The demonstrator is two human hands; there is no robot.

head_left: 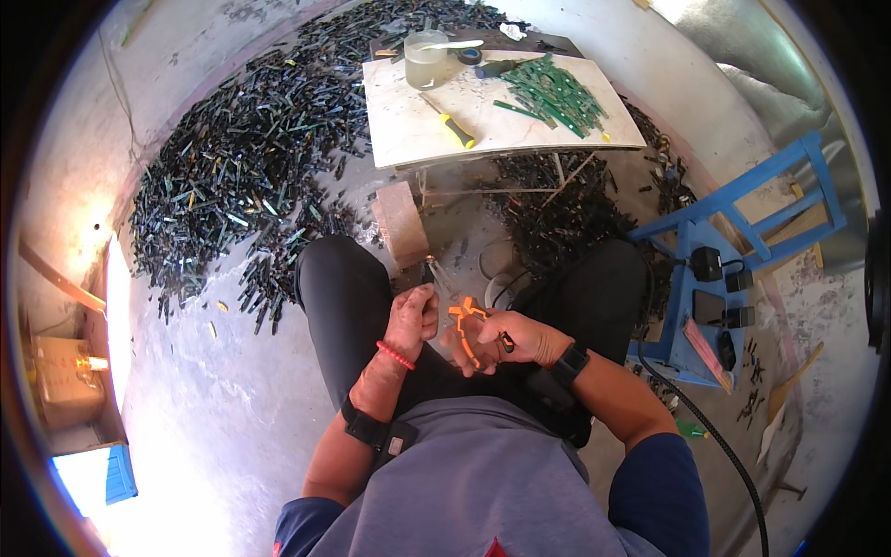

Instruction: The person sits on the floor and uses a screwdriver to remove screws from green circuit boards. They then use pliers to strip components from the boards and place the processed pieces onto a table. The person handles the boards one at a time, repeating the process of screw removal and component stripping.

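Observation:
I sit with my knees apart, hands together over my lap. My right hand (pixel 506 339) grips orange-handled pliers (pixel 467 327), their metal jaws pointing up and left. My left hand (pixel 413 316) is closed just beside the jaws and seems to pinch a small dark piece at the tip; the piece is too small to make out. A red bead bracelet circles my left wrist, a black watch my right.
A low white board table (pixel 408 130) ahead carries a pile of green strips (pixel 557 93), a yellow-handled screwdriver (pixel 452 125), a plastic cup (pixel 425 60). Heaps of dark strips (pixel 251 158) cover the floor. A brick (pixel 401 223) lies ahead. A blue stool (pixel 724 269) with chargers stands right.

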